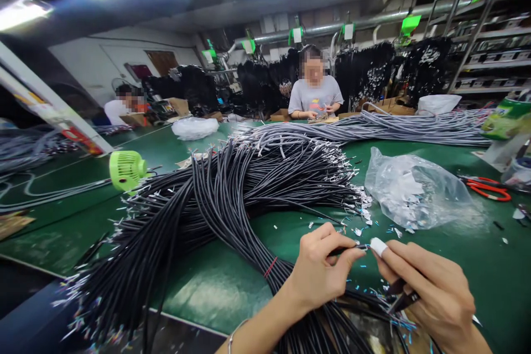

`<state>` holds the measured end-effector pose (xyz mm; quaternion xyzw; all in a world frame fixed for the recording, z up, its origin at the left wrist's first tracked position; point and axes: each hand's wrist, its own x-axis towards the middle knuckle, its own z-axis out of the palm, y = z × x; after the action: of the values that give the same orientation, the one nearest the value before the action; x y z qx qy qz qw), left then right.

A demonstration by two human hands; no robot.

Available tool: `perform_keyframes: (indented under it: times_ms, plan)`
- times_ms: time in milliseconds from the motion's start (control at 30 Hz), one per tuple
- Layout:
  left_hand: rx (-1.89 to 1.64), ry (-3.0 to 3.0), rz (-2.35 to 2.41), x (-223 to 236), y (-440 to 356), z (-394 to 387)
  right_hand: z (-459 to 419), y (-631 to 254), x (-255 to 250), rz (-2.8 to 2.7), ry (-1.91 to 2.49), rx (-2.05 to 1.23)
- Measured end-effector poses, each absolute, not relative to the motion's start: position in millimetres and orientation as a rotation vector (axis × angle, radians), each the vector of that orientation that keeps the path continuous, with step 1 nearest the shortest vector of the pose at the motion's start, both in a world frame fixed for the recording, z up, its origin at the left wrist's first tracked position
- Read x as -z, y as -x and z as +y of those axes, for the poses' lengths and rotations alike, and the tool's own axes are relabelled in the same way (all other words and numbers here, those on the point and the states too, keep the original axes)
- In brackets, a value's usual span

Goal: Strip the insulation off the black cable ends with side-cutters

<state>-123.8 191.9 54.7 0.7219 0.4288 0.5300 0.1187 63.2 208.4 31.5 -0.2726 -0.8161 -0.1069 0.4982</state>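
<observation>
My left hand pinches a black cable close to its end between thumb and forefinger. Thin wires, one of them bluish, stick out of that end toward my right hand. One right fingertip wears a white wrap and is at the wire tips. Under the curled right fingers is a dark hand tool, its kind partly hidden by the hand. A bundle of black cables, tied with a red band, runs beneath my left forearm. White and blue scraps lie around both hands.
A big heap of black cables covers the left and middle of the green table. Grey cables lie behind. At right are a clear plastic bag and red-handled pliers. A green fan stands left. A co-worker sits opposite.
</observation>
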Motion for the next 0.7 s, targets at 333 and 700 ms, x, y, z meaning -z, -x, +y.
perform_keyframes:
  times_ms: [333, 700]
  plan:
    - [-1.689, -2.582, 1.313, -39, 122, 194, 209, -42, -47, -1.738, 1.141, -0.601]
    - [-1.775, -2.560, 1.473, -36, 116, 191, 208, -37, -36, -1.693, 1.096, -0.682]
